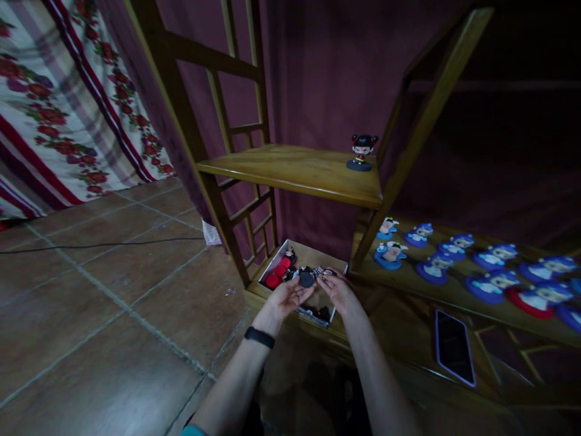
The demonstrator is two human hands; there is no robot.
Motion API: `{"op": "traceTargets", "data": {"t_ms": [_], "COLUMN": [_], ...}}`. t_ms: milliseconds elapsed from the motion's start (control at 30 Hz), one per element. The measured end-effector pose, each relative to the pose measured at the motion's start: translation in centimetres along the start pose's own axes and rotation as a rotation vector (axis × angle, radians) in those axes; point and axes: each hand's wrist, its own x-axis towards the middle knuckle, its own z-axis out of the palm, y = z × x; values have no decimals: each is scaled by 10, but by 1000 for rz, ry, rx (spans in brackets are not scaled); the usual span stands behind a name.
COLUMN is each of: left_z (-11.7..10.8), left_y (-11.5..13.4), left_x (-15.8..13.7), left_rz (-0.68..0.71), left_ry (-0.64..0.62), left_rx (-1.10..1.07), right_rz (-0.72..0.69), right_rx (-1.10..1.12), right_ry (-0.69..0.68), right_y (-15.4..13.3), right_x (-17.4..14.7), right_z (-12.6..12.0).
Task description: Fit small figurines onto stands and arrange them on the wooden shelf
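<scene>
Both hands are over a shallow white-edged box (318, 253) on the lower shelf. My left hand (285, 298) holds a dark round base (307, 279) at its fingertips. My right hand (339, 292) pinches a small figurine (325, 274) just to the right of the base; its details are too small to make out. Inside the box lie red round bases (273, 281) at the left, a dark-haired figurine (290, 254) in the back left corner, and dark pieces (323, 313) near the front edge. My fingers partly hide the box's middle.
One black-haired figurine on a dark base (359, 163) stands on the upper wooden shelf (290, 165). To the right are several blue-and-white figurines (434, 267) and a phone (454, 347). A wooden post (436, 103) slants between the shelf sections. A cable (113, 244) crosses the tiled floor.
</scene>
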Motion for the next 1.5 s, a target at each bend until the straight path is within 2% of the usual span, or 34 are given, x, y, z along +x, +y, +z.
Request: {"op": "traceTargets", "data": {"t_ms": [133, 333, 467, 633, 1200, 1333, 1500], "left_z": [-2, -10, -7, -3, -10, -9, -10], "left_y": [1, -12, -13, -13, 2, 2, 0], "left_x": [-7, 9, 14, 9, -4, -6, -6], "left_rz": [-12, 7, 25, 69, 145, 186, 229], "left_ry": [55, 190, 154, 176, 160, 167, 177], "left_rx": [-106, -103, -32, 78, 125, 122, 124], "right_rz": [-59, -77, -69, -45, -197, -205, -144], "right_rx": [42, 30, -12, -194, -516, -521, -401], "right_ry": [-33, -46, -16, -2, 62, 97, 88], "right_y": [1, 7, 9, 8, 30, 30, 33], "right_x": [-2, -1, 1, -3, 5, 4, 0], "right_z": [6, 8, 7, 10, 19, 21, 23]}}
